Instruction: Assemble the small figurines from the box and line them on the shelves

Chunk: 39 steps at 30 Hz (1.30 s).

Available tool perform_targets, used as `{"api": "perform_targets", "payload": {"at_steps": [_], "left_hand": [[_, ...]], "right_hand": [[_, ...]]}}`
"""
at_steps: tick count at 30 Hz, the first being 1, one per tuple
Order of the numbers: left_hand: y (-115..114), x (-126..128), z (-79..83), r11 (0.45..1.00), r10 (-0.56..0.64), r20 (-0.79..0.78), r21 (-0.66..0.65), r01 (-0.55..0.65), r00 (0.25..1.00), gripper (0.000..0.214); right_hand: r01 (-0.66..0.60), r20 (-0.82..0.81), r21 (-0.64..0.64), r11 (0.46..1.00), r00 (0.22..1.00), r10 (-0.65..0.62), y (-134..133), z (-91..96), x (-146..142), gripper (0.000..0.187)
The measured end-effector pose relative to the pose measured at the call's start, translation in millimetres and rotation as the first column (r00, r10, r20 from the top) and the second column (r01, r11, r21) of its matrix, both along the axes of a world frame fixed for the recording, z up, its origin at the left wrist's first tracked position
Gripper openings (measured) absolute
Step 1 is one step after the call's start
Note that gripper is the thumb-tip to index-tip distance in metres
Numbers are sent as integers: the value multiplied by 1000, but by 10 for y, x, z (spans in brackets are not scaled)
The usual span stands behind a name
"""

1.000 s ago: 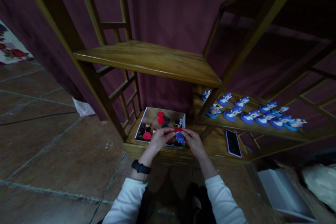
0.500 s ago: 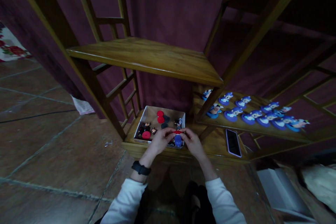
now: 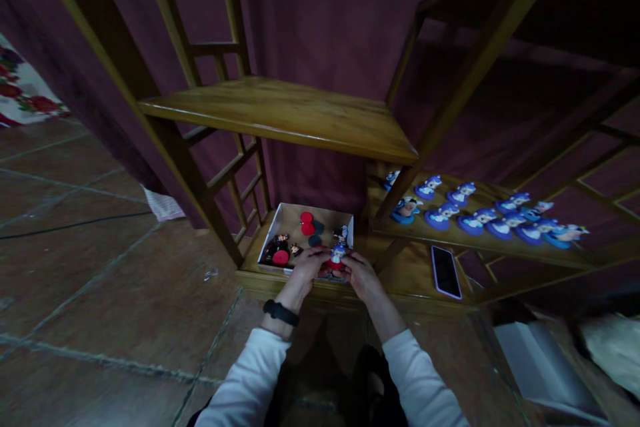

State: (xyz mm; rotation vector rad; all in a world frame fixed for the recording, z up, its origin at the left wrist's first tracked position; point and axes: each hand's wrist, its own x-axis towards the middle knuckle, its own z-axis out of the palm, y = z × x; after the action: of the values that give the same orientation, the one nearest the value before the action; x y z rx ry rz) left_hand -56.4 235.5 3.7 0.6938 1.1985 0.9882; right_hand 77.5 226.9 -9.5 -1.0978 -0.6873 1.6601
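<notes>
Both my hands hold a small figurine [image 3: 338, 255] with a blue-purple top and white front, upright on a red base. My left hand [image 3: 308, 267] grips it from the left, my right hand [image 3: 359, 272] from the right. They are over the front right corner of a shallow cardboard box [image 3: 289, 212]. Inside the box lie red discs [image 3: 281, 257], dark discs [image 3: 315, 240] and several small dark figurine pieces [image 3: 296, 250]. Another small black-and-white figure [image 3: 341, 233] is at the box's right side, just behind my hands.
On the shelf to the right stand several blue and white figurines [image 3: 442, 215] on round bases. A phone [image 3: 446, 272] lies on the lower board. A wooden shelf [image 3: 280, 113] overhangs the box. A grey box [image 3: 545, 363] sits on the floor at right.
The figurine has been turned over: its blue part hung down toward me below the red base, and now it stands upright on the base. Both hands still hold it.
</notes>
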Motion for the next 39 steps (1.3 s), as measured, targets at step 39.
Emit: {"api": "perform_targets", "payload": {"at_steps": [39], "left_hand": [[-15, -53, 2, 990, 137, 291, -23, -136, 947, 24]], "right_hand": [[-11, -28, 107, 994, 1000, 14, 13, 30, -47, 30]]}}
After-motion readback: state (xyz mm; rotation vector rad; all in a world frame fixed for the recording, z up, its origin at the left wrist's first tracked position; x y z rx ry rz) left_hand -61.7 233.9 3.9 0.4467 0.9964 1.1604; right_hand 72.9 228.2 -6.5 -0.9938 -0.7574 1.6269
